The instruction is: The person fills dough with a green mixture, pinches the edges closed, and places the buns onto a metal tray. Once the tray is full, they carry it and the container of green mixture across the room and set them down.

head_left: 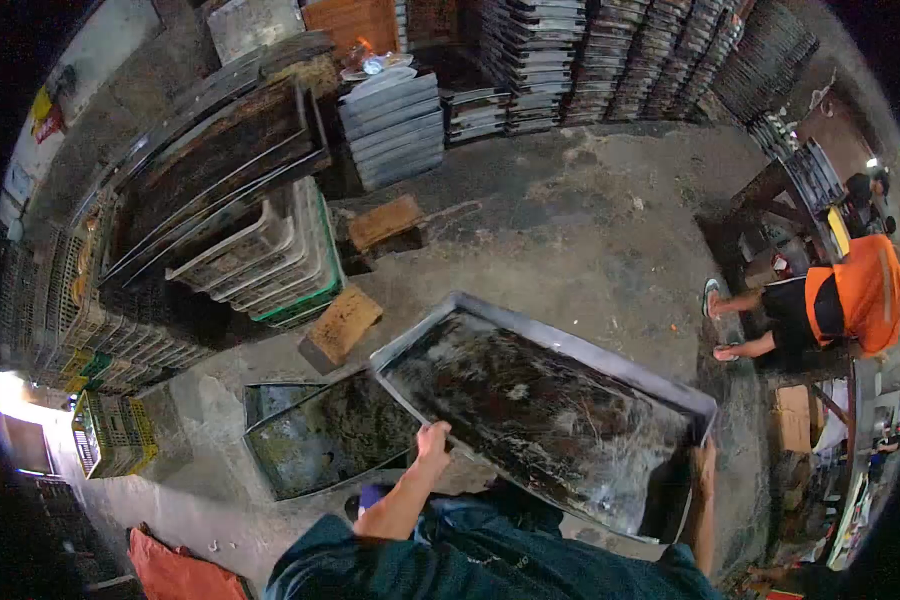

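Observation:
A large rectangular metal tray [530,400] with raised sides, dark and stained inside, is held up in front of my body at a slant. My left hand [433,443] grips its near long side, fingers closed over the rim. At the right end my right hand [705,462] is closed on the short side; part of that hand is hidden behind the tray wall. Below and to the left, another stained tray [330,440] lies on the floor, partly covered by the held one.
Stacked crates [280,260] with dark trays on top stand at the left. Tall tray stacks [545,60] line the back wall. A yellow crate [113,432] and a red sack [180,570] are at lower left. A person in orange [865,295] stands at a right-hand bench.

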The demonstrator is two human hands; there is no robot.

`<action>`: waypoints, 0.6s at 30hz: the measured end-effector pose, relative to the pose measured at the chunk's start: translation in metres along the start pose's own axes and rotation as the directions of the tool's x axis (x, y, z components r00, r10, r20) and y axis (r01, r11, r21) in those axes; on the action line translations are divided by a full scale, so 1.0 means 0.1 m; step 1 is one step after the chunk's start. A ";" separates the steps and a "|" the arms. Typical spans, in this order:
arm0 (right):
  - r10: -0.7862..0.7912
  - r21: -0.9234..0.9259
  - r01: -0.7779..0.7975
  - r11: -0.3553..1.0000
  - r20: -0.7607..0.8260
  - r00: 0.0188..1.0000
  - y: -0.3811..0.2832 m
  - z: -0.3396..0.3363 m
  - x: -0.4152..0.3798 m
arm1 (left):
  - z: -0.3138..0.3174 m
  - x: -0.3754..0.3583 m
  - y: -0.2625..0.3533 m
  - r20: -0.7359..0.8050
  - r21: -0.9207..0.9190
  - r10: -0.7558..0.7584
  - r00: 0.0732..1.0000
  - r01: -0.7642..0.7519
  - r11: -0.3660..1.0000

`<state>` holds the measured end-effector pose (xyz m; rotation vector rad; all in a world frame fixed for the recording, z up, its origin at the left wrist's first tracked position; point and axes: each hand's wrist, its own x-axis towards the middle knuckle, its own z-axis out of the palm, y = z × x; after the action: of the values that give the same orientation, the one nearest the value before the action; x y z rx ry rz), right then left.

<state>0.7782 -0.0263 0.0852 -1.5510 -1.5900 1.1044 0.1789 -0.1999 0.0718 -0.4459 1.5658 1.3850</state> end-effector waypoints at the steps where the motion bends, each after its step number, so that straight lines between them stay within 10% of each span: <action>1: 0.064 -0.115 -0.072 0.991 -0.078 0.995 -0.24 0.01 -0.20 | 0.22 -0.27 0.32 -0.007 0.077 0.054 0.999 -0.053 0.996; 6: 0.294 -0.072 -0.324 0.943 -0.274 0.916 -1.26 0.57 -0.92 | 0.65 0.04 1.32 0.336 0.011 0.257 0.906 -0.276 0.961; 8: 0.445 -0.035 -0.461 0.887 -0.201 0.872 -0.49 -0.53 -0.52 | 1.88 -0.30 0.47 0.326 0.251 0.348 0.879 -0.435 0.864; 15: 0.593 0.456 -0.445 0.770 -0.258 0.763 -1.04 -0.08 0.27 | 2.52 -0.35 1.51 0.463 0.183 0.282 0.840 -0.402 0.897; 16: 0.589 0.453 -0.442 0.774 -0.261 0.765 -1.09 0.05 0.37 | 2.69 -0.11 1.62 0.472 0.128 0.340 0.813 -0.445 0.886; 18: 0.126 0.319 0.044 0.947 -0.494 0.860 -1.17 0.40 0.45 | 2.94 0.11 2.08 0.435 0.185 0.284 0.854 -0.394 0.900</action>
<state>0.6871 0.0193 0.1678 -1.4975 -0.9688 0.8254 0.1317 0.1300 0.2096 0.2888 1.5000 1.3890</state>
